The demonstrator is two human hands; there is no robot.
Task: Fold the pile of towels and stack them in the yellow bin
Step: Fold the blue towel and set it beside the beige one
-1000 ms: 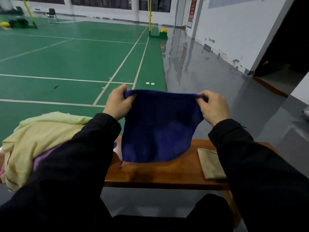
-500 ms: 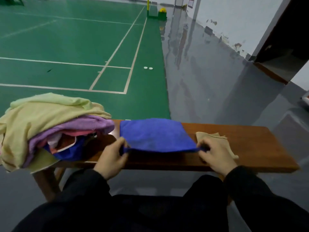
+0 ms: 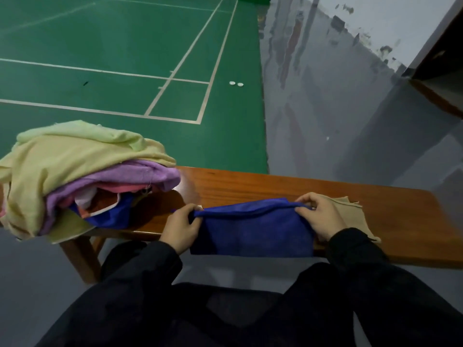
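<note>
A blue towel lies folded over at the near edge of the wooden bench, part of it hanging over the front. My left hand pinches its left end and my right hand pinches its right end. A heap of unfolded towels, pale yellow on top with purple, pink and blue beneath, sits on the bench's left end. A folded beige towel lies flat just right of my right hand. No yellow bin is in view.
The bench stands on grey floor beside a green court with white lines. Two small white discs lie on the court. A wall and a dark doorway are at the far right.
The blue towel came down from being held up in the air, was laid flat on the bench, and its near edge has now been lifted and folded over toward the back.
</note>
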